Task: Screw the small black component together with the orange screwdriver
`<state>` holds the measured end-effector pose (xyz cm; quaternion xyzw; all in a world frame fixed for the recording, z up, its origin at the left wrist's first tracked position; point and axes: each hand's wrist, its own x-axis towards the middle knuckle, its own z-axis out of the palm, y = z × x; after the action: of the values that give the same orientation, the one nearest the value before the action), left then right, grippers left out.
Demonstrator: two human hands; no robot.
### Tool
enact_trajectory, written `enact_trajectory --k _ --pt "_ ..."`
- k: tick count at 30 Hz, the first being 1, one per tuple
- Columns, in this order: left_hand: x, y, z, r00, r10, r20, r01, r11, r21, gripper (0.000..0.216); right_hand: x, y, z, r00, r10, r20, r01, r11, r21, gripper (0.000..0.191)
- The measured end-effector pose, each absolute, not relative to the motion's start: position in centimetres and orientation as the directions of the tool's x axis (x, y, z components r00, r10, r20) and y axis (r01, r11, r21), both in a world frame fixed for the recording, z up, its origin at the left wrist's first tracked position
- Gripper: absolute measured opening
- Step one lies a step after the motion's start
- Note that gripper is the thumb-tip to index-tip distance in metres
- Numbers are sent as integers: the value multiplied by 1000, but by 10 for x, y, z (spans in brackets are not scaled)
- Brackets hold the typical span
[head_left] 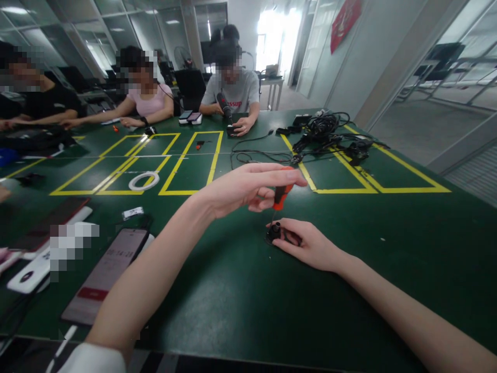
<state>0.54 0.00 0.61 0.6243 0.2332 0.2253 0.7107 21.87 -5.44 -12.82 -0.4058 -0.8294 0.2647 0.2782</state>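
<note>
My left hand (248,189) reaches across from the left and pinches a small screwdriver with an orange and black handle (281,195), held upright with its tip pointing down. Right below it sits a small black part (274,232) on the green table (240,290). My right hand (310,245) rests on the table and its fingers close round that black part, steadying it. The screwdriver's tip meets the top of the part; the exact contact is too small to make out.
A phone (106,272) and white devices (42,259) lie at the left. A white tape ring (143,181) sits in yellow-marked boxes. A tangle of black cables (326,135) lies at the far right. Three people sit along the far side.
</note>
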Motion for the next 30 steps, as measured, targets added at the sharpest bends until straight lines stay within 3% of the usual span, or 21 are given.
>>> enact_trajectory --k 10,16,20,26,30 --pt "7 5 2 819 571 -45 -29 121 992 39 219 -53 -128 -512 826 237 523 518 -677 26" --pt "4 -2 9 749 662 -33 0 49 999 48 218 -54 -128 -509 826 242 532 523 -666 28" --pt "2 -3 9 746 665 -40 51 3 999 41 217 -54 -126 -515 827 226 535 516 -669 30" --pt "2 2 5 808 588 -37 -20 90 996 49 217 -54 -127 -511 832 214 535 503 -679 27" --pt "2 0 6 781 623 -43 11 55 998 45 216 -54 -128 -508 838 197 540 489 -685 26"
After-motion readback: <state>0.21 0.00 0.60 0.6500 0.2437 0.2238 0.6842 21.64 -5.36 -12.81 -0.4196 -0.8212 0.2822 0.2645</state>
